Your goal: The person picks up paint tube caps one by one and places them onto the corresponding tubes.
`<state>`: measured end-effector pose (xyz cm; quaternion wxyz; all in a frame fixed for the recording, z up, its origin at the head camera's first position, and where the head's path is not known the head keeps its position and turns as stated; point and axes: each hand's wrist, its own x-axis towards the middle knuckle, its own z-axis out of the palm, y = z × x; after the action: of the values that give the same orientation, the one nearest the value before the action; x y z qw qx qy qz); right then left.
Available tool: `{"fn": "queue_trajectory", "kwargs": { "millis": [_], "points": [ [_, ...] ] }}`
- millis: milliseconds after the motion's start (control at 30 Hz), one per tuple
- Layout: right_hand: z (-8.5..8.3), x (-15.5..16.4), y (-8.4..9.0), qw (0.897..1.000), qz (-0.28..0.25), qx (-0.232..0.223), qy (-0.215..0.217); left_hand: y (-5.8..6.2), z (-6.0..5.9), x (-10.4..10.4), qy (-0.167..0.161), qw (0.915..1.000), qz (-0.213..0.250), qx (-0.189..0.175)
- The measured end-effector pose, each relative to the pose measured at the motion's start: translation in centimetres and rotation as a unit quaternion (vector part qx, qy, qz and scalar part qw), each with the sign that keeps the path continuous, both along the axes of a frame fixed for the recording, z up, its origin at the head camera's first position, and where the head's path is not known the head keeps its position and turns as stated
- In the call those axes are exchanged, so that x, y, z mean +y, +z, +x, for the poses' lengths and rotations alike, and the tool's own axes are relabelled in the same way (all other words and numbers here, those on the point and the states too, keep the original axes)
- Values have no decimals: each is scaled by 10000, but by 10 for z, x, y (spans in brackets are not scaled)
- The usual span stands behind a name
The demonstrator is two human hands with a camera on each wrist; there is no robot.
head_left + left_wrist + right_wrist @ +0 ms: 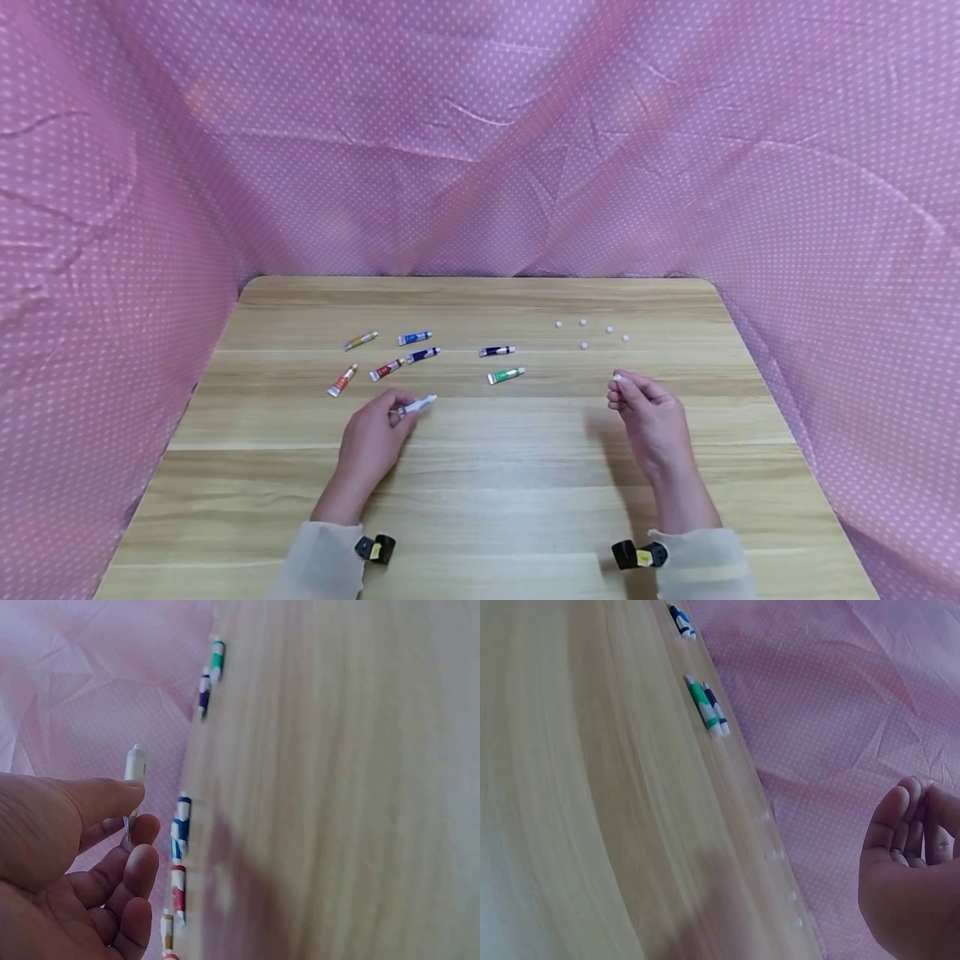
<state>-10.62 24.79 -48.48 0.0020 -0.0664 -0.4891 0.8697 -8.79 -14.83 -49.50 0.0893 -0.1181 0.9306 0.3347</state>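
In the head view, my left hand (375,433) pinches a white paint tube (417,406) between thumb and fingers, its narrow tip pointing right. The left wrist view shows the same paint tube (135,766) upright above the curled fingers. Off to the right, my right hand (654,421) is raised over the table and pinches a small white cap (617,377) at its fingertips. The right wrist view catches that hand (911,877) with its fingertips together, the cap barely visible. Closest to the left hand lie a red-orange tube (342,380) and a crimson tube (387,369).
An ochre tube (361,340), blue tube (415,338) and dark blue tube (423,355) lie at the left back. Purple (497,352) and green tubes (506,376) lie mid-table. Several white caps (584,345) are scattered at the right back. Pink dotted cloth (480,167) surrounds the wooden table (495,500).
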Motion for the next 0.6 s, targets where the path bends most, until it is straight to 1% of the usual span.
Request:
{"fn": "queue_trajectory", "kwargs": {
  "millis": [233,400,600],
  "points": [
    [0,-12,5,9998,130,81,139,12,3,10,38,9996,262,127],
    [1,-22,8,9991,355,109,225,20,5,17,4,9988,473,144],
    [2,-35,10,9969,730,141,275,28,8,29,-148,9981,468,371]
  ]
}}
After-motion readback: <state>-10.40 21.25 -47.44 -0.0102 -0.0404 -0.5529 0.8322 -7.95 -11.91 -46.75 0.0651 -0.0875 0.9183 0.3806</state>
